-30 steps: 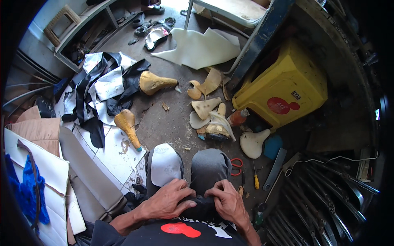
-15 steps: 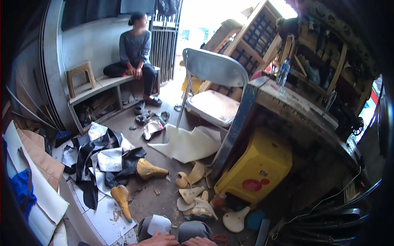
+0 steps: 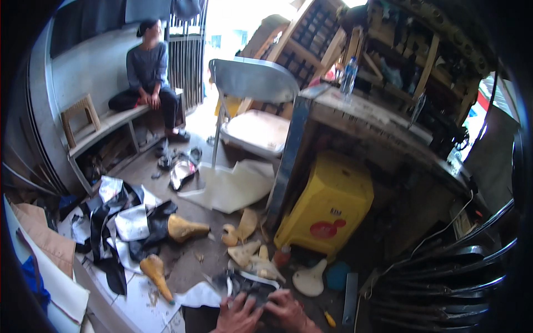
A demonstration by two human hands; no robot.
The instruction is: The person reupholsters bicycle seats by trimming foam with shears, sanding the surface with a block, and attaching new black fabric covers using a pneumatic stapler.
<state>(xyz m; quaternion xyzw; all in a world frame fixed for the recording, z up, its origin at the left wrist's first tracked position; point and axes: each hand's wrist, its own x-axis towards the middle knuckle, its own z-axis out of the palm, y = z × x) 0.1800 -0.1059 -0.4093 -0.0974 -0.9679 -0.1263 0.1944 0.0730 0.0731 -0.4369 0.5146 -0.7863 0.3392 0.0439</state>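
A black sheet of material with white edging lies in front of me at the bottom of the view. My left hand presses its bent fingers onto its near side. Beside it, my right hand grips the same material on the right, fingers curled. The material's near edge is hidden under my hands. A white sheet sticks out to the left. Just beyond lie cream saddle-shaped pieces, with another cream saddle-shaped piece to the right. A yellow-handled tool lies right of my right hand.
Two tan saddle-shaped forms and black and white scraps lie left. A yellow plastic stool stands under the worktable. A folding chair stands ahead; a person sits on a bench. Black curved parts stack at right.
The black material has come into view under my hands, which have moved up and rightward. The view has swung right, so the room sits further left. The person stays seated.
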